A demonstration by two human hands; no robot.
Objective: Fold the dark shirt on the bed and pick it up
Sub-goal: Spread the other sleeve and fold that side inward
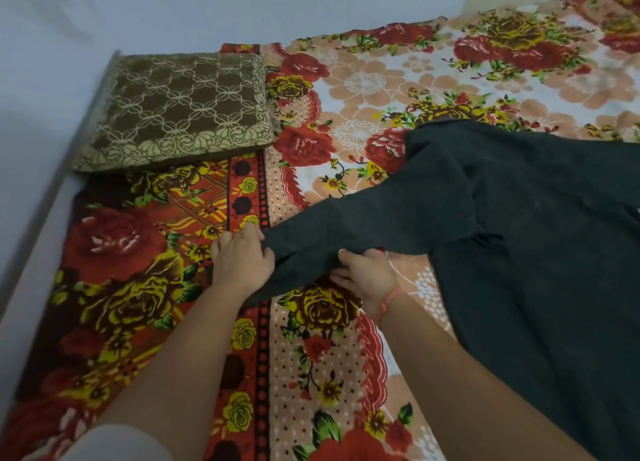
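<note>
The dark shirt (519, 218) lies spread over the right half of the bed, its body running off the right edge of the view. One long sleeve stretches left toward me. My left hand (240, 261) grips the sleeve's cuff end. My right hand (363, 273), with a red thread around the wrist, pinches the sleeve a little further along its lower edge. The sleeve is lifted slightly off the bed between my hands.
The bed is covered by a floral blanket (346, 96) in red, peach and yellow. A brown patterned cushion (180, 110) lies at the back left, by the pale wall (52, 44). The bed's left edge (31, 252) runs along the wall.
</note>
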